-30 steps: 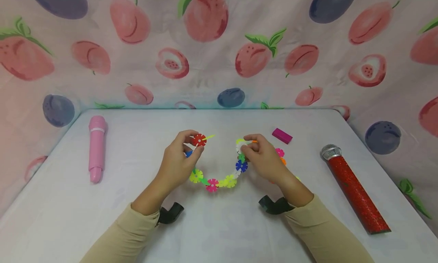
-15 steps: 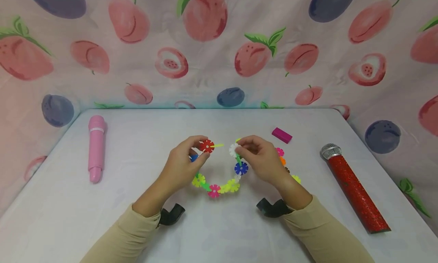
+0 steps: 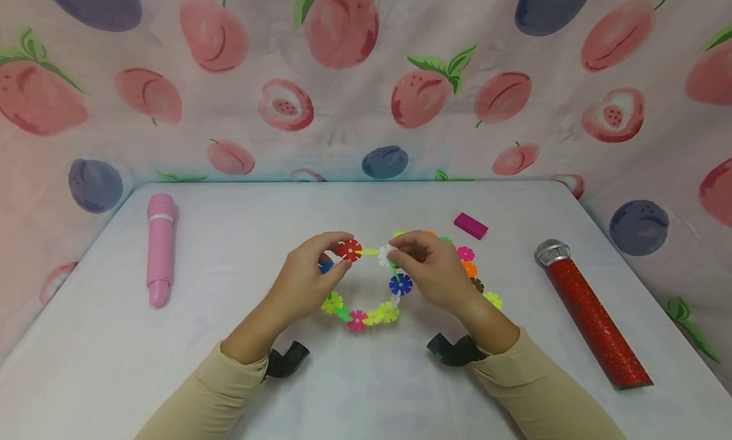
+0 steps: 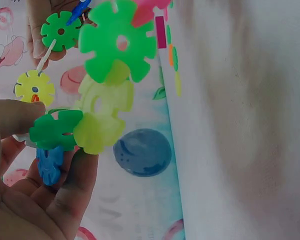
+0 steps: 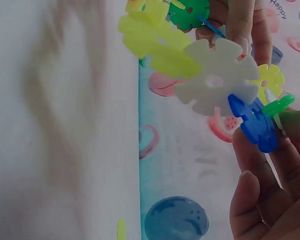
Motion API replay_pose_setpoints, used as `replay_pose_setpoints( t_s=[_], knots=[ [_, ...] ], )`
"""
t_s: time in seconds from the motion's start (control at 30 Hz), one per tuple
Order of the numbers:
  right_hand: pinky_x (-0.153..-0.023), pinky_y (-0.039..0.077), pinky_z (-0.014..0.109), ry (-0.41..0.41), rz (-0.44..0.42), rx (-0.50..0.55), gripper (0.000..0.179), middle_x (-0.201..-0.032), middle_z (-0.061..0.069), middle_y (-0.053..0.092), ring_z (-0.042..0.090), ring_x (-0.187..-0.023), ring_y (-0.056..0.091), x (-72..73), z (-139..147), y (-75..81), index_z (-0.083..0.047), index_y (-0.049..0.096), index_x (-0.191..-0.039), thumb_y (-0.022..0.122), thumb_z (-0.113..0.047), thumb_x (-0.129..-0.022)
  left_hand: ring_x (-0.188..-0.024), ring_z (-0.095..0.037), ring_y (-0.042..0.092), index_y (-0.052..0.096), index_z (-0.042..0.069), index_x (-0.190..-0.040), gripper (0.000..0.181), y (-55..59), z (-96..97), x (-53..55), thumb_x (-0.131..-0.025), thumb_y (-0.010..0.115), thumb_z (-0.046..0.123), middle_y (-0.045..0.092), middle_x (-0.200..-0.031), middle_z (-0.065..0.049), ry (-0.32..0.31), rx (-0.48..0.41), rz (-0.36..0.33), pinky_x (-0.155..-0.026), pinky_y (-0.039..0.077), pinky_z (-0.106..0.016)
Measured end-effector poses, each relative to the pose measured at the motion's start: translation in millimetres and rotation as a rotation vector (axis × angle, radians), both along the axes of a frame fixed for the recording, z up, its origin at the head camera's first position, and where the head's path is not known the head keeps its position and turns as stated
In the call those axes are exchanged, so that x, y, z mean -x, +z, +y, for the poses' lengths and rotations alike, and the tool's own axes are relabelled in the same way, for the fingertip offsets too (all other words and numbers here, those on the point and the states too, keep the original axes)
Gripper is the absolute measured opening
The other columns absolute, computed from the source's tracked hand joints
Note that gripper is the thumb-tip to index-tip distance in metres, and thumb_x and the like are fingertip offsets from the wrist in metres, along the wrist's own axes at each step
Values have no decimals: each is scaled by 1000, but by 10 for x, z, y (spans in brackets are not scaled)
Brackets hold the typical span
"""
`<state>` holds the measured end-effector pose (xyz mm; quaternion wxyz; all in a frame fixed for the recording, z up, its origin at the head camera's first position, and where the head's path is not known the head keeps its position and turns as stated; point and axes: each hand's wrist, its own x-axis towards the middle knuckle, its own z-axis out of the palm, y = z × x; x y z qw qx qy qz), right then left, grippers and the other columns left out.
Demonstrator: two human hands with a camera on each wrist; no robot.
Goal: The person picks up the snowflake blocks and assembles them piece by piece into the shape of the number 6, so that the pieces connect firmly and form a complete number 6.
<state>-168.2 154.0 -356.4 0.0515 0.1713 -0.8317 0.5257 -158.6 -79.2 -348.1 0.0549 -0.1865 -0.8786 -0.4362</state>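
Note:
A chain of colourful plastic snowflake discs hangs between my hands in a near-closed loop, with a pink disc (image 3: pixel 357 320) at its bottom and a blue disc (image 3: pixel 401 284) on the right side. My left hand (image 3: pixel 303 275) pinches the red disc (image 3: pixel 351 250) at one end, from which an edge-on yellow disc (image 3: pixel 370 252) points right. Between thumb and fingers, my right hand (image 3: pixel 437 275) holds the white disc (image 3: pixel 386 255) at the other end. The yellow disc reaches the white one's edge; whether their slots interlock cannot be told. Large green (image 4: pixel 119 42) and whitish discs (image 5: pixel 217 77) fill the wrist views.
Several discs, among them an orange disc (image 3: pixel 469 269), curve on the table behind my right hand. A magenta block (image 3: pixel 471 226) lies beyond. The pink microphone (image 3: pixel 161 249) is far left, the red glittery microphone (image 3: pixel 595 319) on the right. A fruit-print cloth (image 3: pixel 343 141) backs the table.
My hands have drawn together and slightly nearer. The gap between the yellow disc at the red end and the white disc has closed.

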Motion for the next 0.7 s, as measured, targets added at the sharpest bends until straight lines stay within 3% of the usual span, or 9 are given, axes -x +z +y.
replay_pose_setpoints(
  t_s=[0.4, 0.7],
  knots=[
    [-74, 56, 28, 3, 53, -16, 15, -91, 5, 72, 22, -82, 70, -20, -11, -2, -2, 71, -108, 70, -8, -94, -99, -25, 60, 65, 10, -130, 38, -65, -5, 14, -93, 71, 6, 65, -110, -6, -25, -34, 119, -76, 53, -43],
    [-68, 55, 28, 12, 150, -36, 13, -87, 2, 72, 17, -74, 66, -14, -33, -39, -3, 73, -105, 72, -5, -92, -102, -21, 59, 67, 9, -128, 35, -48, -8, 9, -94, 69, 5, 65, -117, -6, -40, -36, 141, -83, 55, -44]
  ],
)
